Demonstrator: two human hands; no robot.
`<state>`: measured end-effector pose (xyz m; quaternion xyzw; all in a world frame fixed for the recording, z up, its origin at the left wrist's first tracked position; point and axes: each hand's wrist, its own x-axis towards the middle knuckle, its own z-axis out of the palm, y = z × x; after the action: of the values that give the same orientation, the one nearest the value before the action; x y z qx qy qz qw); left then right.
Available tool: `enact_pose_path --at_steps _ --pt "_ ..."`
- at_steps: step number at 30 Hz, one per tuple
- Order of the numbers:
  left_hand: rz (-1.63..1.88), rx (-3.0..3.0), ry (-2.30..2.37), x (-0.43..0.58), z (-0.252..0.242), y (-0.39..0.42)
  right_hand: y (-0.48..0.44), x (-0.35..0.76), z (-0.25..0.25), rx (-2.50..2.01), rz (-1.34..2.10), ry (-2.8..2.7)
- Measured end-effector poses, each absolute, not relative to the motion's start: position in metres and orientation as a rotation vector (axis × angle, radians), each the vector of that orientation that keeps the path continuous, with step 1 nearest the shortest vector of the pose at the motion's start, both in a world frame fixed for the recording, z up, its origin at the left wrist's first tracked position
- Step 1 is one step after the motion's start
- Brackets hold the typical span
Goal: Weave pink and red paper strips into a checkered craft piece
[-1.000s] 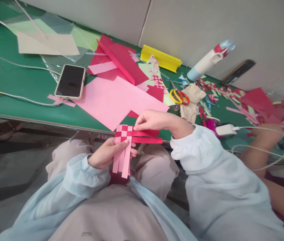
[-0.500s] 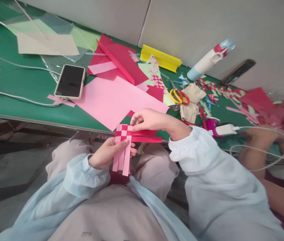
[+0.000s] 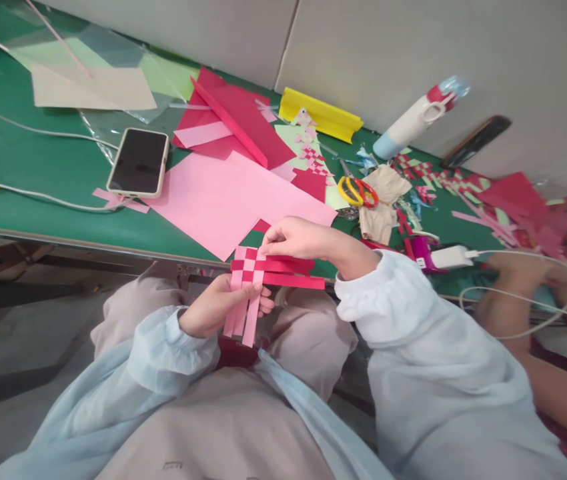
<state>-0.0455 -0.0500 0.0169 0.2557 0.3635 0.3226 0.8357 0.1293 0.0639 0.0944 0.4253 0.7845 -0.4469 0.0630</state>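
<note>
Over my lap I hold a small weave of pink and red paper strips (image 3: 250,269). My left hand (image 3: 216,305) grips it from below, thumb on top of the hanging pink strips and fingers behind. My right hand (image 3: 299,240) pinches the red strips at the weave's upper right corner; their free ends stick out to the right (image 3: 297,281).
A green table (image 3: 38,173) carries a phone (image 3: 138,162), pink paper sheet (image 3: 228,199), red paper (image 3: 243,120), yellow folded paper (image 3: 321,115), scissors with yellow and red handles (image 3: 357,192), a white bottle (image 3: 416,120), a charger with cable (image 3: 451,257). Another person's arms (image 3: 528,287) work at the right.
My right hand's fingertips slid a little left along the red strips toward the woven corner. The weave tilted slightly. The neighbour's hands shifted at the right.
</note>
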Motion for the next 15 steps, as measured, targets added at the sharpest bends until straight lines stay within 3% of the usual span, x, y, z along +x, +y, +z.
enact_pose_path --at_steps 7,15 --pt "0.684 0.554 0.739 -0.0467 0.0131 -0.0499 0.0680 0.1388 0.0990 1.251 -1.476 2.292" --pt "0.695 0.556 0.739 -0.0455 0.0141 -0.0502 0.0644 0.1389 0.0939 1.283 -1.375 2.393"
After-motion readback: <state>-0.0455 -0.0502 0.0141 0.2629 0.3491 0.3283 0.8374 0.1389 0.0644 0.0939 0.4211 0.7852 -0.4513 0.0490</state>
